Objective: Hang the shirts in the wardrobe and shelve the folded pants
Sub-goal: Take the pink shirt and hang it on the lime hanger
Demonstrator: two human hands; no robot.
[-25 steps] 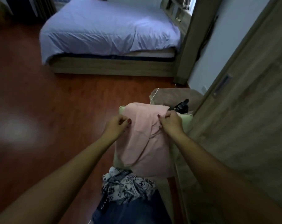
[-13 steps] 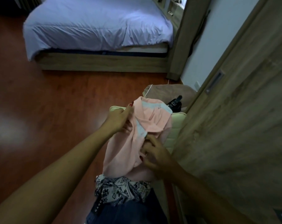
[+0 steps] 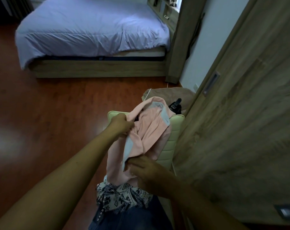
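**Change.** One second earlier, the right hand [image 3: 147, 170] sat beside the left hand [image 3: 122, 123] at the top edge of the pink shirt [image 3: 151, 130]. It now sits lower on the garment. Over the last half second the left hand has kept its place at the top edge. The shirt has opened further. More of a grey-blue trim band [image 3: 128, 146] shows along the edge that runs between the two hands.

**Hand state.** The left hand is clenched on bunched fabric at the shirt's upper left edge. The right hand grips the lower end of the trimmed edge, with its fingers curled round the cloth.

**Position.** The shirt hangs between the hands, above a patterned garment [image 3: 122, 196] and in front of a pale green padded chair [image 3: 171, 143].
- The right hand lies at 5 o'clock from the left hand.
- The bulk of the shirt lies at 3 o'clock from the left hand and at 12 o'clock from the right hand.
- The wardrobe door [image 3: 240, 138] stands at 3 o'clock from the shirt, apart from it.
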